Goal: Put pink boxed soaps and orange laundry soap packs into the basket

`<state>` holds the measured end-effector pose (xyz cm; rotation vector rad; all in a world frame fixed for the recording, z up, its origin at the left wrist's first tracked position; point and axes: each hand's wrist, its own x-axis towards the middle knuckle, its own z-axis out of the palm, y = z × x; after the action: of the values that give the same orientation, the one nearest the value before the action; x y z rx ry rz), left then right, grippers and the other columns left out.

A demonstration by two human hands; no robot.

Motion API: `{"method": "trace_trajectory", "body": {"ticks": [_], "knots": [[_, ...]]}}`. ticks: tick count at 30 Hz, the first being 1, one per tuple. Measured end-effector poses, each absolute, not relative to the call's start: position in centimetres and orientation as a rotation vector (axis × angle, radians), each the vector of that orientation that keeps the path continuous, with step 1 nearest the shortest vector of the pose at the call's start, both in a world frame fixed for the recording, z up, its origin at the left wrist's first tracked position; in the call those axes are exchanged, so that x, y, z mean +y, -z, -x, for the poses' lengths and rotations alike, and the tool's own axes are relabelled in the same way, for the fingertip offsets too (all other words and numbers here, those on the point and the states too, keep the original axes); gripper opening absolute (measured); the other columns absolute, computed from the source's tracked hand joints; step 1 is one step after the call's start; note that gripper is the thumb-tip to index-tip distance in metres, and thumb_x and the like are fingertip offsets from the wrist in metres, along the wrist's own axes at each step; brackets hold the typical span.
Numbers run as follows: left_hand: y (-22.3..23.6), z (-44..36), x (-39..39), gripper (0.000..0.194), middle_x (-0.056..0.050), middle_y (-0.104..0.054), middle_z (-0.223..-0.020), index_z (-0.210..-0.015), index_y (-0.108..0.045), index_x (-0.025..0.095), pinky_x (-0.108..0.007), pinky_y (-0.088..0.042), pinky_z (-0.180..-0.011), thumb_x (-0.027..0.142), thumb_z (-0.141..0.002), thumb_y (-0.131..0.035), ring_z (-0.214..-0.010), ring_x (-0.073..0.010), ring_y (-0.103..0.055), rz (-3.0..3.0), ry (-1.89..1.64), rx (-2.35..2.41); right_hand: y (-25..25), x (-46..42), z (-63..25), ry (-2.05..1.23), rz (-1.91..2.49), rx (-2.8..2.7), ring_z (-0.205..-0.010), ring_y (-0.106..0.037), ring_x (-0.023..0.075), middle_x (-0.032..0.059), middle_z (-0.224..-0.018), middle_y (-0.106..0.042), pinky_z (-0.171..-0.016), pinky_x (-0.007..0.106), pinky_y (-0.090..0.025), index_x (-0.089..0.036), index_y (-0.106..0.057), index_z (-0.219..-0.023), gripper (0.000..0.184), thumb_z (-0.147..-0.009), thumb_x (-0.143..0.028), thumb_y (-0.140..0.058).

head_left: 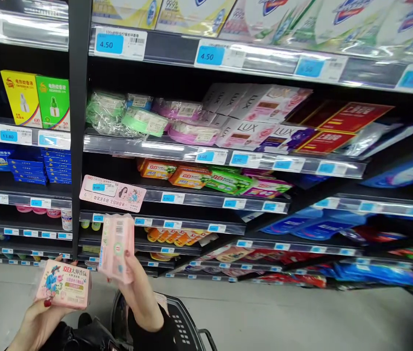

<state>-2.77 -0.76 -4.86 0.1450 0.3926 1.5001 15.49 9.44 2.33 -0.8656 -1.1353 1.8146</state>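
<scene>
A pink box [68,286] is gripped in the left hand [42,319], a pink pack [113,251] in the right hand [141,292]; both are best held by their edges, print uncovered.

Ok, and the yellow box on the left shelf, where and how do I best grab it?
I'd come from the front and take the yellow box by its upper left corner, pinching front to back. It stands upright with space above and to its left, while the green box sits close against its right side. What's behind it is hidden.
</scene>
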Motion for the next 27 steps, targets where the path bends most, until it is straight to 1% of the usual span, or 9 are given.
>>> {"method": "trace_trajectory", "body": {"ticks": [2, 4, 7, 9, 13, 16, 20, 24, 27], "knots": [[5.4, 2.7, -0.7, 0.078, -0.012, -0.040, -0.145, -0.142, -0.024, 0.036, -0.063, -0.032, -0.101, 0.027, -0.074, -0.061, -0.129, -0.0393, -0.038, -0.148, -1.512, 0.317, -2.3, 9.4, -15.1, -1.448, 1.004, -1.396, -0.101, -0.055, 0.0276, 0.0118, -0.115, -0.057, -0.079, 0.038, -0.047, -0.019, -0.048, -0.124, 0.060, -0.075, -0.051, -0.057], [6.0, 2.6, -0.8, 0.073, -0.012, -0.046, -0.141, -0.141, -0.027, 0.036, -0.062, -0.034, -0.100, 0.027, -0.076, -0.059, -0.125, -0.0377, -0.044, -0.153, -1.521, 0.252, -2.6, 9.2, -14.9, -0.996, 1.163, -1.655, -0.108, -0.050, 0.0290, 0.0105, -0.117, -0.054, -0.090, 0.042, -0.042, -0.020, -0.048, -0.126, 0.063, -0.069, -0.039, -0.066], [6.8, 2.6, -0.9, 0.069, -0.012, -0.059, -0.128, -0.139, -0.035, 0.033, -0.061, -0.035, -0.100, 0.024, -0.075, -0.059, -0.120, -0.0365, -0.050, -0.139, -1.518, 0.276, -3.7, 8.5, -14.7, -0.466, 1.288, -1.879, -0.100, -0.049, 0.0302, 0.0106, -0.109, -0.055, -0.087, 0.046, -0.041, -0.020, -0.049, -0.127, 0.063, -0.068, -0.033, -0.068], [7.1, 2.6, -1.0, 0.068, -0.010, -0.066, -0.118, -0.136, -0.041, 0.030, -0.060, -0.036, -0.101, 0.019, -0.072, -0.062, -0.117, -0.0357, -0.053, -0.133, -1.507, 0.384, -4.3, 8.1, -14.5, -0.356, 1.247, -1.970, -0.096, -0.048, 0.0299, 0.0106, -0.107, -0.056, -0.084, 0.047, -0.041, -0.021, -0.049, -0.128, 0.063, -0.070, -0.034, -0.068], [6.8, 2.4, -0.9, 0.060, -0.003, -0.070, -0.111, -0.118, -0.061, 0.033, -0.053, -0.032, -0.107, 0.010, -0.063, -0.071, -0.110, -0.0302, -0.059, -0.184, -1.484, 0.557, -4.7, 7.3, -13.9, -0.605, 1.102, -2.128, -0.102, -0.046, 0.0283, 0.0078, -0.110, -0.055, -0.092, 0.044, -0.039, -0.021, -0.051, -0.125, 0.070, -0.061, -0.032, -0.076], [6.1, 2.1, -0.8, 0.057, -0.002, -0.069, -0.113, -0.109, -0.067, 0.033, -0.048, -0.027, -0.112, 0.013, -0.057, -0.079, -0.119, -0.0305, -0.053, -0.289, -1.449, 0.622, -4.5, 6.9, -13.1, -0.841, 1.041, -2.229, -0.102, -0.046, 0.0269, 0.0061, -0.108, -0.056, -0.095, 0.042, -0.038, -0.021, -0.054, -0.122, 0.071, -0.056, -0.029, -0.078], [5.8, 1.5, -0.7, 0.076, 0.001, -0.065, -0.121, -0.116, -0.062, 0.037, -0.047, -0.026, -0.113, 0.009, -0.049, -0.082, -0.124, -0.0329, -0.047, -0.283, -1.477, 0.687, -4.2, 6.5, -12.2, -0.928, 1.072, -2.300, -0.103, -0.044, 0.0291, 0.0072, -0.109, -0.056, -0.097, 0.046, -0.035, -0.020, -0.055, -0.122, 0.070, -0.057, -0.028, -0.076], [6.6, 1.4, -1.1, 0.082, -0.005, -0.059, -0.128, -0.123, -0.058, 0.030, -0.051, -0.029, -0.111, 0.009, -0.047, -0.082, -0.128, -0.0375, -0.041, -0.282, -1.482, 0.672, -3.7, 6.5, -11.9, -0.957, 1.071, -2.384, -0.107, -0.042, 0.0325, 0.0084, -0.114, -0.054, -0.103, 0.053, -0.026, -0.024, -0.053, -0.126, 0.073, -0.059, -0.036, -0.076], [6.4, 1.8, -1.1, 0.074, -0.008, -0.050, -0.138, -0.129, -0.050, 0.029, -0.055, -0.030, -0.108, 0.020, -0.061, -0.078, -0.129, -0.0345, -0.040, -0.326, -1.468, 0.653, -3.3, 6.7, -12.2, -1.021, 0.994, -2.531, -0.109, -0.041, 0.0357, 0.0115, -0.120, -0.052, -0.102, 0.058, -0.024, -0.023, -0.047, -0.134, 0.084, -0.058, -0.043, -0.077]]}}
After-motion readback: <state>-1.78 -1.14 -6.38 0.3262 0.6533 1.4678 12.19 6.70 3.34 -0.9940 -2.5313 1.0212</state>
